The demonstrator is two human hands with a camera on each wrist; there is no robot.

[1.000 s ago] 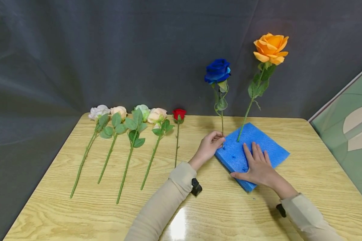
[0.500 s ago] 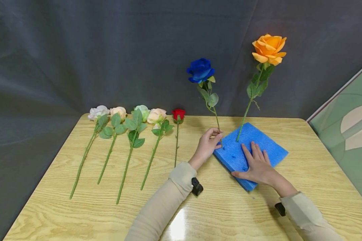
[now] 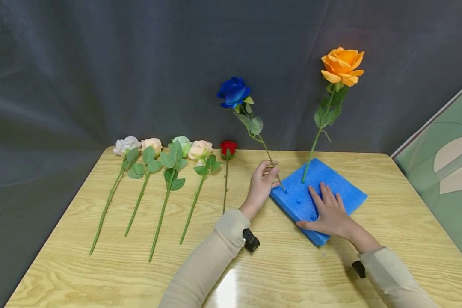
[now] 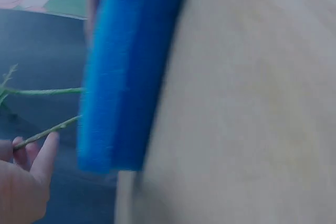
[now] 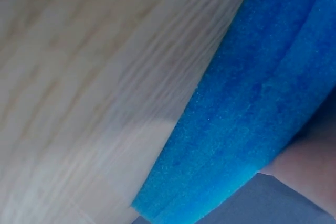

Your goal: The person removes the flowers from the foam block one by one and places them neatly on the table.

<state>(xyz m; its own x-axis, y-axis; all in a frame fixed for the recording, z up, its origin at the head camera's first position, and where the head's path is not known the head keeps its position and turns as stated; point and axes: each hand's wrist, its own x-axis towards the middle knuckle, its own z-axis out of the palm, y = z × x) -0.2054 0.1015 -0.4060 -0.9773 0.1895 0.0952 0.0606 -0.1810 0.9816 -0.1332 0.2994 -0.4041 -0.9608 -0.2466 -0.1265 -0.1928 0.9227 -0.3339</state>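
My left hand (image 3: 261,186) pinches the lower stem of a blue rose (image 3: 233,92), which leans to the left. The stem's bottom end meets the top of a blue foam block (image 3: 292,214) near its left corner. In the left wrist view, thumb and fingers grip the stem (image 4: 50,130) just off the foam. My right hand (image 3: 329,214) lies with spread fingers on the block, thumb over its front edge. An orange rose (image 3: 342,66) stands in the foam toward the back, tilted slightly right. Small holes show in the foam between the hands.
Left of the block, a red rose (image 3: 228,147) and several pale roses, among them a white rose (image 3: 127,144), lie in a row on the wooden table (image 3: 285,282). A dark curtain (image 3: 177,64) hangs behind. A green patterned panel (image 3: 446,158) stands at the right.
The blue rose has tipped from nearly upright to a clear leftward lean, its stem end staying at the foam. My left hand has shifted slightly left; the right hand has kept its place.
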